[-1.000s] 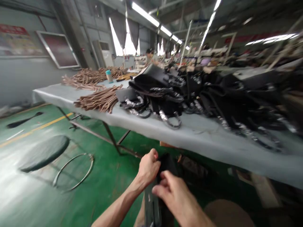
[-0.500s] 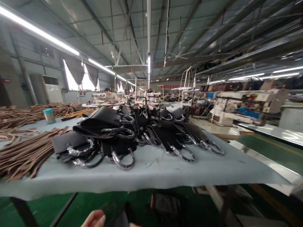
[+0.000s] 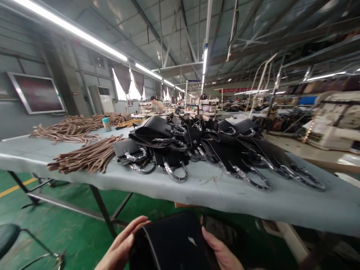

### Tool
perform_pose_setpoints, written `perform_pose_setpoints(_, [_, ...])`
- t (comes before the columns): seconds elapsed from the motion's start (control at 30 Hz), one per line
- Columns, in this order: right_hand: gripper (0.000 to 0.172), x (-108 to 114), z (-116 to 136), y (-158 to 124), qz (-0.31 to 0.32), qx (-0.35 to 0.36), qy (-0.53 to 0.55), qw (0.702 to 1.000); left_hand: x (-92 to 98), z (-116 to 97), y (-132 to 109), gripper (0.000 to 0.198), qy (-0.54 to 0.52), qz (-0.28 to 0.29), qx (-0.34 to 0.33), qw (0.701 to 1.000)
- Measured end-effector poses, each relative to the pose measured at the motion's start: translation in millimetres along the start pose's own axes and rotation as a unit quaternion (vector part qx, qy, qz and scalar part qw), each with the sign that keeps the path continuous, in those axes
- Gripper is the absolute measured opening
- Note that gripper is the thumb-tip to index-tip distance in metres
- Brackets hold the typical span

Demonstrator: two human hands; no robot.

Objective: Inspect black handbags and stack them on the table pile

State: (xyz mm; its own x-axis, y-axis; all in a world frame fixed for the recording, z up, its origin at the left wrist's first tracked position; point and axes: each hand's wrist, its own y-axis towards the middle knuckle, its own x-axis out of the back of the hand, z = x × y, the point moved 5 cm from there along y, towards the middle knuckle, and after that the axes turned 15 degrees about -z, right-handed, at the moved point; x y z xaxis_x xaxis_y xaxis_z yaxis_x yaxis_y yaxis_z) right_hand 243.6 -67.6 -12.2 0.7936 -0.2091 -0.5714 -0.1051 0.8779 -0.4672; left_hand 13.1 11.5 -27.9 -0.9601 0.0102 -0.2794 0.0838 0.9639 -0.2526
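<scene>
A black leather-like panel piece (image 3: 174,240) is held up at the bottom centre, in front of the table edge, with a curved flap and a small pale mark on its face. My left hand (image 3: 125,242) grips its left side, fingers along the upper edge. On its right side, my right hand (image 3: 221,249) presses with the thumb in view; the other fingers are hidden behind it. Past the piece, black bag parts (image 3: 157,129) with plastic-wrapped looped handles (image 3: 176,172) lie heaped on the table.
The table (image 3: 205,191) has a pale blue-grey cover. Brown strips (image 3: 84,155) and a teal-lidded bottle (image 3: 106,124) are on its left. A dark stool (image 3: 8,238) stands lower left. Sewing machines (image 3: 334,120) are at the right; a person (image 3: 156,103) sits farther back.
The view has swung left. Both hands and the black piece have risen into view from the bottom edge, where only fingertips and a dark corner showed before.
</scene>
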Motion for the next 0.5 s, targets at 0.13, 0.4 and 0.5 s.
perform_pose_setpoints(0.13, [0.043, 5.1, -21.4, 12.4, 0.031, -0.075, 0.072, 0.994, -5.8, -19.2, -18.1, 0.067, 0.145, -0.015, -0.034, 0.989])
perform_pose_setpoints(0.4, [0.023, 30.7, -50.4, 24.7, -0.068, -0.064, 0.116, 0.989, -50.5, -67.1, -43.6, 0.072, 0.199, 0.15, -0.078, 0.965])
perform_pose_setpoints(0.5, [0.01, 40.4, -73.1, 34.3, -0.053, -0.061, 0.156, 0.984, -57.5, -69.4, -42.2, 0.073, 0.244, 0.127, -0.085, 0.958])
